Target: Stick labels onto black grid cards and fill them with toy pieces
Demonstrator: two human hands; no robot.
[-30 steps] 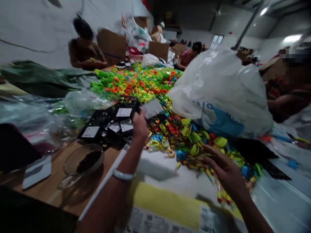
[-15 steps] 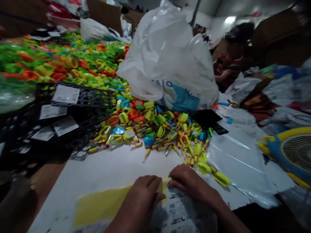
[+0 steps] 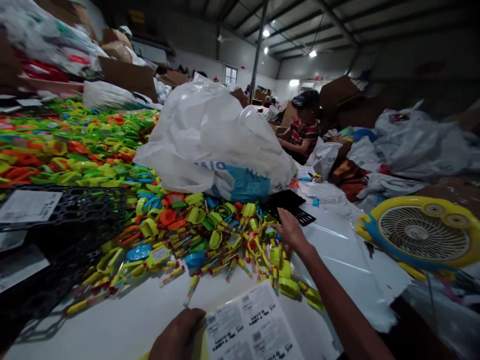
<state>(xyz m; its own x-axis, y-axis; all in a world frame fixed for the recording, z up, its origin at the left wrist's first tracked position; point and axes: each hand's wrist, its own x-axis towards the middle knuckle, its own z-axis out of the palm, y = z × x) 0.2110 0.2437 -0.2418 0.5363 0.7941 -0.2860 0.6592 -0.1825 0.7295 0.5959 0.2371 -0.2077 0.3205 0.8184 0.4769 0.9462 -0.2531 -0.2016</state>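
Beside label sheet (image 3: 252, 325), left hand (image 3: 179, 334) is resting curled, grip unclear. Right hand (image 3: 293, 232) is holding fingers parted near black tray (image 3: 288, 200).

Left hand (image 3: 178, 336) beside label sheet (image 3: 250, 325); right hand (image 3: 293, 234) near black tray (image 3: 290, 200).

Pale walls (image 3: 243, 76); far window (image 3: 231, 75); ceiling lights (image 3: 312, 53)

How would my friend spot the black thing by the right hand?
Find the huge white bag. By its lower right corner lies the flat black piece, just beyond the right hand. It's slotted and dark, unlike the bright yellow pieces nearby.
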